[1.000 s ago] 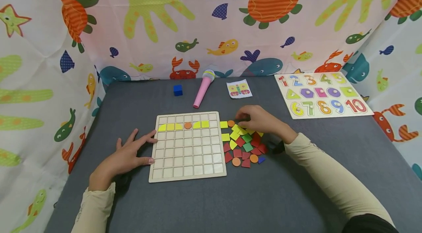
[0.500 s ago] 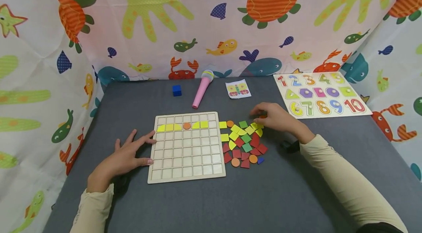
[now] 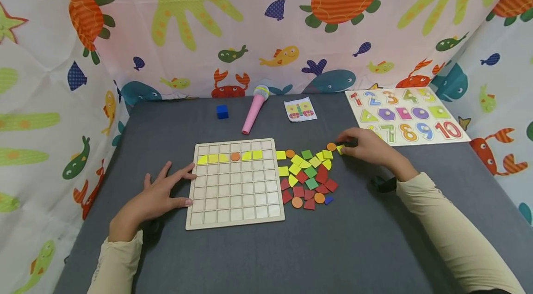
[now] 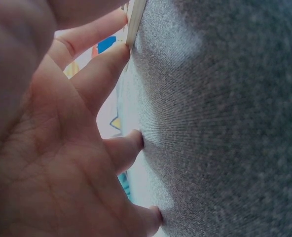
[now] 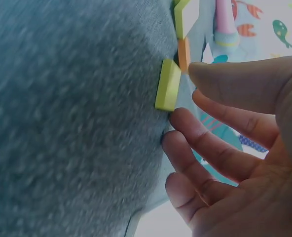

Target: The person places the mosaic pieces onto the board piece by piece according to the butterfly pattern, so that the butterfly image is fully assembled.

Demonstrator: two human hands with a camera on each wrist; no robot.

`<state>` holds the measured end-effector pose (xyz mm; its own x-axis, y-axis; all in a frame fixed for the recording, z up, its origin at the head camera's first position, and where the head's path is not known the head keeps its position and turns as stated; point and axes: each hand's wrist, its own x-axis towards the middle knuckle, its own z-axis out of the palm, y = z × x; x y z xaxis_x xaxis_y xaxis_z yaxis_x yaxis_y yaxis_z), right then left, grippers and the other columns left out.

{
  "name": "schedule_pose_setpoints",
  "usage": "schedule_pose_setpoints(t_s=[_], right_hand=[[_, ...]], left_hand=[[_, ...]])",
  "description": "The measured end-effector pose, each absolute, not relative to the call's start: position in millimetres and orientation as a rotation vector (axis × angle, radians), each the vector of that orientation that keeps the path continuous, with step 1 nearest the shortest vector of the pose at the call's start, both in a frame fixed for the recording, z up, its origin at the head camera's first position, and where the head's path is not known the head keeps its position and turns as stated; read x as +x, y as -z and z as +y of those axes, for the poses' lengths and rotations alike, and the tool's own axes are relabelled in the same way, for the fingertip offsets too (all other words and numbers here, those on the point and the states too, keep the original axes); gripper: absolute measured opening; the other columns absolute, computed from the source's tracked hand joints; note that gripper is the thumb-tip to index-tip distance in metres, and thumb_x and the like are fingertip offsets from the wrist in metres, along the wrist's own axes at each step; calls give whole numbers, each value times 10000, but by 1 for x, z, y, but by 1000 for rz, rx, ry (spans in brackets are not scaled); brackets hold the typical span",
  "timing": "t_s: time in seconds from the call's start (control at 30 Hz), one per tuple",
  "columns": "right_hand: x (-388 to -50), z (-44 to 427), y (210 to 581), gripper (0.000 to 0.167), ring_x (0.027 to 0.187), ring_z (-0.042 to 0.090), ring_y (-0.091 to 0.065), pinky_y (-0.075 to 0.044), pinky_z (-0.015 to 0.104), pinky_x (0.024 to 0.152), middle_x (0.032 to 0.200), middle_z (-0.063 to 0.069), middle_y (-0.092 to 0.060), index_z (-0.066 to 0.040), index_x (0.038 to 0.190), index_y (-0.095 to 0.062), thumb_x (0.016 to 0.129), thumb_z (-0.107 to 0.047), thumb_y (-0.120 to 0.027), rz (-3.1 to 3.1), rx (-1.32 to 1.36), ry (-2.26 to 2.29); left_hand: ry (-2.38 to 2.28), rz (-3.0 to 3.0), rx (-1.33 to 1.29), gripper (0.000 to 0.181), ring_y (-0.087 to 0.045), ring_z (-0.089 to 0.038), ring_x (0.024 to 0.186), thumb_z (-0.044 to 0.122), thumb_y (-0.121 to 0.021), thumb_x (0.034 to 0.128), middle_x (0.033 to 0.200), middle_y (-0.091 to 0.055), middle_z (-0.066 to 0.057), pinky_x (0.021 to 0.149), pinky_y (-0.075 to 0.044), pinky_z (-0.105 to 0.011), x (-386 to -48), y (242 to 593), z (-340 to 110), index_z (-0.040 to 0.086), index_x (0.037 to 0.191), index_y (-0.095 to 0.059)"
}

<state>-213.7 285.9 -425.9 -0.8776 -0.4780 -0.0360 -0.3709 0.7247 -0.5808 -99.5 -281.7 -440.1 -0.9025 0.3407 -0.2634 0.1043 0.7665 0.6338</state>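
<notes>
A pale wooden grid board (image 3: 235, 192) lies on the table; its second row bears several yellow tiles (image 3: 213, 158) and an orange disc (image 3: 235, 156). My left hand (image 3: 151, 205) is spread at the board's left edge, where thumb and fingertips touch the rim. In the left wrist view, two fingertips rest on the grey cloth. My right hand (image 3: 368, 147) is low over the table beyond the tile pile. Beside its fingertips lie a yellow tile (image 5: 168, 85) and an orange disc (image 5: 184, 54). Thumb and fingers stand apart with nothing between them in the right wrist view.
Several red, green, yellow and orange tiles (image 3: 310, 183) lie right of the board, with a small blue one (image 3: 329, 199). Behind are a blue cube (image 3: 222, 112), a pink toy microphone (image 3: 255, 110), a butterfly pattern card (image 3: 300, 109) and a number puzzle board (image 3: 405, 116).
My right hand has moved right across the pile, uncovering green and yellow tiles. A yellow tile and an orange disc now lie at the pile's far right. The left hand holds its place.
</notes>
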Motion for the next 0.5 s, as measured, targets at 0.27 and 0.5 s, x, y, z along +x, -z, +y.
schedule_pose_setpoints(t_s=[0.27, 0.5], right_hand=[[-213, 292, 429, 281, 942, 297, -595, -506, 494, 839, 1084, 134, -690, 36, 1191, -745, 929, -37, -817, 2771, -731, 781], [-207, 288, 428, 259, 933, 277, -583, -494, 455, 818, 1059, 112, -684, 16, 1176, -757, 938, -62, -824, 2785, -723, 829]], left_hand=[[-910, 2589, 356, 914, 87, -562, 1581, 334, -866, 916, 1678, -390, -209, 1075, 201, -835, -99, 440, -285, 168, 1668, -373], [-904, 2588, 376, 914, 95, -561, 1581, 346, -856, 924, 1696, -361, -205, 1080, 201, -830, -98, 441, -287, 178, 1675, -362]])
